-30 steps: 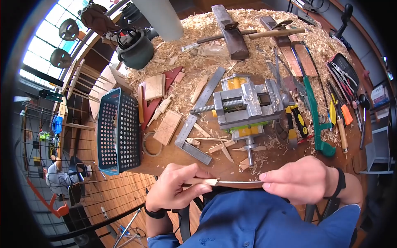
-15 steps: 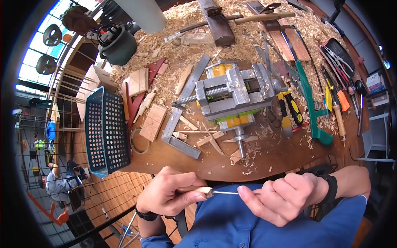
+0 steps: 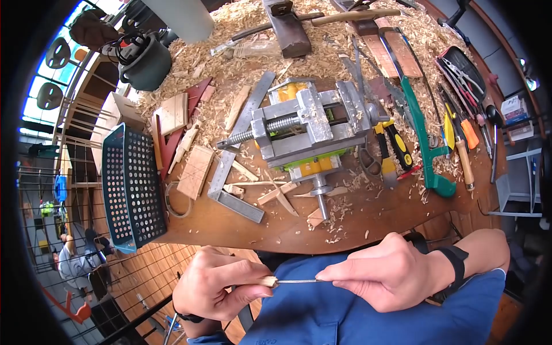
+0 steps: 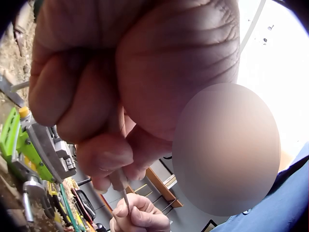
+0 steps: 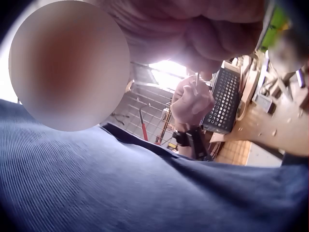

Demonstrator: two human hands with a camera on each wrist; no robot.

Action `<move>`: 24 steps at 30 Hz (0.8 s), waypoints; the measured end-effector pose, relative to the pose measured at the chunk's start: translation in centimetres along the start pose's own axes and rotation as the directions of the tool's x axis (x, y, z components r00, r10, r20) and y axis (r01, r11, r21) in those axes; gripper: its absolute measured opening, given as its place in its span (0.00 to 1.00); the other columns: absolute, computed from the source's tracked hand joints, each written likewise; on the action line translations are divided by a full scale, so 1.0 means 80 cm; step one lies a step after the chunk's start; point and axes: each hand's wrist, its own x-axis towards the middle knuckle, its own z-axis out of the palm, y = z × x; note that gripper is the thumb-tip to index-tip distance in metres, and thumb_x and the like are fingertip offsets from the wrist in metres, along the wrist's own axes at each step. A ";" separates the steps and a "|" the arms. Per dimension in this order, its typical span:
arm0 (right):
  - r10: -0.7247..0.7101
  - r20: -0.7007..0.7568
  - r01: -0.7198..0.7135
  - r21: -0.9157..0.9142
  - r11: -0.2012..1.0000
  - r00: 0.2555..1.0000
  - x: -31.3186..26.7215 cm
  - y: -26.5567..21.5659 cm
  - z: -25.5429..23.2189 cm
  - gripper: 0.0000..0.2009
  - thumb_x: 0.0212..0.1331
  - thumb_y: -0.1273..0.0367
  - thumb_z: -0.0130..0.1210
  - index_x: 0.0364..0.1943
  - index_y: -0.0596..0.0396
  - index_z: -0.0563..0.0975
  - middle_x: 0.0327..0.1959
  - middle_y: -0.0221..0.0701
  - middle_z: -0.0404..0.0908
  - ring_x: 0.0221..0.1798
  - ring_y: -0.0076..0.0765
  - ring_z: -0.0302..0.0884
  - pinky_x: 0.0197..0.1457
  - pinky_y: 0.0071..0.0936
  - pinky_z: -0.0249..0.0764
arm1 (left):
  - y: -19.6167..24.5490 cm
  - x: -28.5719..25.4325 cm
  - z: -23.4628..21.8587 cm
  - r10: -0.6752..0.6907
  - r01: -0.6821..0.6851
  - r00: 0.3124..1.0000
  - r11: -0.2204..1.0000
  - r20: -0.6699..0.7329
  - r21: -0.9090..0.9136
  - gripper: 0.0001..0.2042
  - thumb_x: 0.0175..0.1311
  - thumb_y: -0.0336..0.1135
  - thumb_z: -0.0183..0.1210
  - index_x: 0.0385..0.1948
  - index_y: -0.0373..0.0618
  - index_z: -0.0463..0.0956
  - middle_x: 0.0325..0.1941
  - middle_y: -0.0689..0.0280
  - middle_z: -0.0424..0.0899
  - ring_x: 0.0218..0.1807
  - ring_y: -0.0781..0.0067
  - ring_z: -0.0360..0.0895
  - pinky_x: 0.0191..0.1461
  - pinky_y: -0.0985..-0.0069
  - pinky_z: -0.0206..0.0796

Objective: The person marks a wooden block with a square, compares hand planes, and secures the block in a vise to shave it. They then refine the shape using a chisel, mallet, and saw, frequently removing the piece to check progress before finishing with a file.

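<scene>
Two hands — left hand (image 3: 215, 287), right hand (image 3: 391, 276) — on one thin rod (image 3: 296, 281).

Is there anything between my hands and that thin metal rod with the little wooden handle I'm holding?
Nothing visible. The left hand grips the small wooden handle directly, and the right hand pinches the far end of the thin metal rod. The rod spans the open gap between them, above the blue shirt.
</scene>
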 end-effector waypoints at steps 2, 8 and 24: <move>-0.053 0.305 0.238 -0.608 0.758 0.951 0.012 -0.030 -0.024 0.08 0.67 0.71 0.64 0.47 0.56 0.88 0.26 0.30 0.82 0.21 0.30 0.79 0.25 0.29 0.74 | 0.006 0.004 0.002 -0.047 0.046 0.998 0.998 -0.044 -0.034 0.09 0.68 0.31 0.74 0.40 0.33 0.87 0.29 0.58 0.91 0.28 0.61 0.91 0.32 0.71 0.78; -0.504 0.409 0.462 -0.887 -0.022 0.761 0.029 -0.005 -0.020 0.08 0.66 0.68 0.61 0.45 0.51 0.87 0.23 0.21 0.69 0.23 0.19 0.64 0.25 0.20 0.52 | 0.000 0.012 0.002 -0.267 0.246 0.963 0.927 -0.036 -0.284 0.12 0.76 0.34 0.67 0.39 0.30 0.86 0.23 0.60 0.89 0.22 0.77 0.84 0.27 0.78 0.71; -0.235 0.118 0.260 -0.568 0.781 0.965 0.011 -0.015 0.001 0.16 0.66 0.66 0.62 0.55 0.53 0.88 0.23 0.29 0.82 0.22 0.31 0.79 0.19 0.32 0.71 | 0.044 -0.013 -0.004 0.143 -0.093 0.989 0.797 -0.036 0.597 0.15 0.67 0.41 0.68 0.44 0.37 0.90 0.35 0.55 0.92 0.35 0.54 0.87 0.43 0.63 0.76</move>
